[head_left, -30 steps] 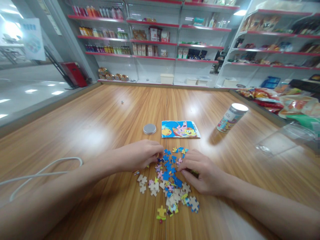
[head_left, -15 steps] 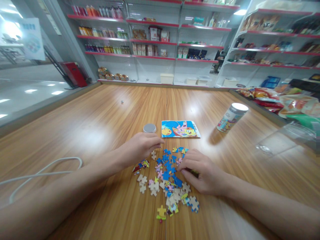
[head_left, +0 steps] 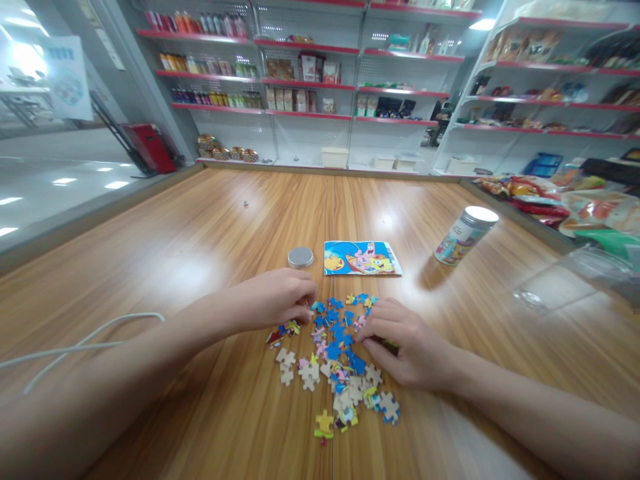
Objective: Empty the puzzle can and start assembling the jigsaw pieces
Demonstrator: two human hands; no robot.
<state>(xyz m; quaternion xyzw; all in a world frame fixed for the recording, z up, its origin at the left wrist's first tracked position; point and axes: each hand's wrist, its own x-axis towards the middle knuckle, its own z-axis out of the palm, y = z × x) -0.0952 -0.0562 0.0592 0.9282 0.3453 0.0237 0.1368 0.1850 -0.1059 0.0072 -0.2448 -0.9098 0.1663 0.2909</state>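
Observation:
Jigsaw pieces (head_left: pixel 334 349) lie in a loose pile, some blue, pink or yellow side up and others showing bare wood. At the pile's upper left, my left hand (head_left: pixel 290 298) is closed, thumb and fingers pinched over a puzzle piece mostly hidden beneath them. A light-blue piece (head_left: pixel 319 307) shows beside its fingertips. My right hand (head_left: pixel 400 340) rests curled at the pile's right edge, with a dark yellowish puzzle piece (head_left: pixel 390 346) partly visible under its palm. Beyond the hands lies a cartoon picture card (head_left: pixel 363 259).
A round silver lid (head_left: pixel 301 257) sits left of the card. A printed canister (head_left: pixel 465 235) stands to the right, near a clear plastic container (head_left: pixel 560 280). A white cable (head_left: pixel 95 345) crosses the wooden table (head_left: pixel 190 227) at left. Snack bags (head_left: pixel 540 200) lie at far right.
My left hand has moved down toward me and slightly left, covering the bare-wood piece that showed below it. A light-blue piece is now visible by its fingertips. My right hand stays put.

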